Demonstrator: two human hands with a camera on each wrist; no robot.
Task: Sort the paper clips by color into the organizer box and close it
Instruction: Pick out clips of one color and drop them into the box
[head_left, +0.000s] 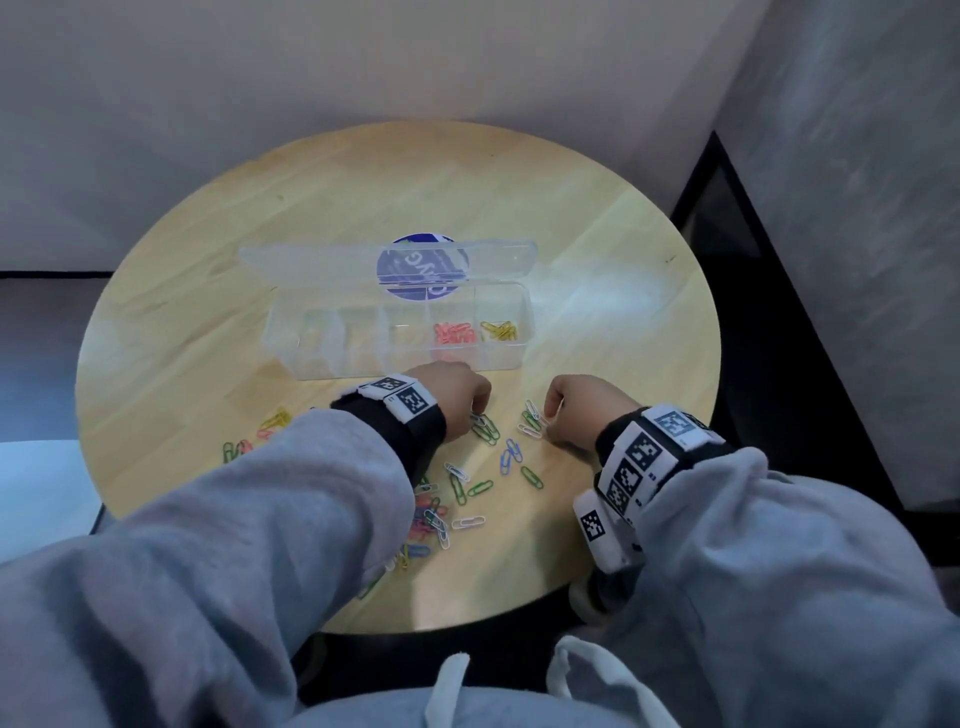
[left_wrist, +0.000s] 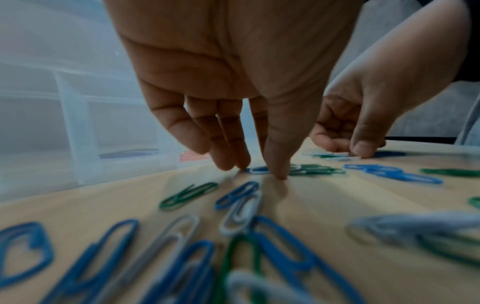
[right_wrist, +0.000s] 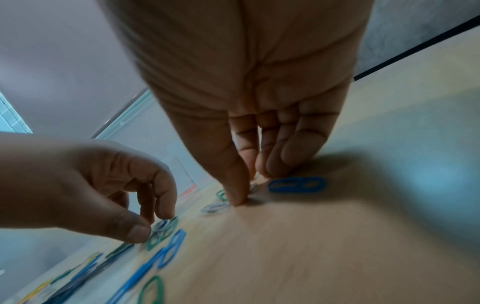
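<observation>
A clear organizer box (head_left: 363, 364) stands open on the round wooden table (head_left: 363, 197), its lid (head_left: 311, 260) tipped back. Red clips (head_left: 454, 332) fill one compartment and yellow clips (head_left: 498, 330) the rightmost one. Loose green, blue and white paper clips (head_left: 467, 488) lie scattered in front of the box. My left hand (head_left: 480, 413) (left_wrist: 259, 171) points down just in front of the box, thumb and fingers pinching a blue-white clip (left_wrist: 257, 170) on the tabletop. My right hand (head_left: 548, 421) (right_wrist: 249, 189), a little to the right, pinches a white clip (right_wrist: 254, 187) against the table.
More clips, including yellow (head_left: 275, 418) and pink ones, lie under and left of my left sleeve (head_left: 311, 493). A round blue sticker (head_left: 423, 267) shows through the lid. A dark panel (head_left: 753, 312) and grey walls stand close behind and to the right of the table.
</observation>
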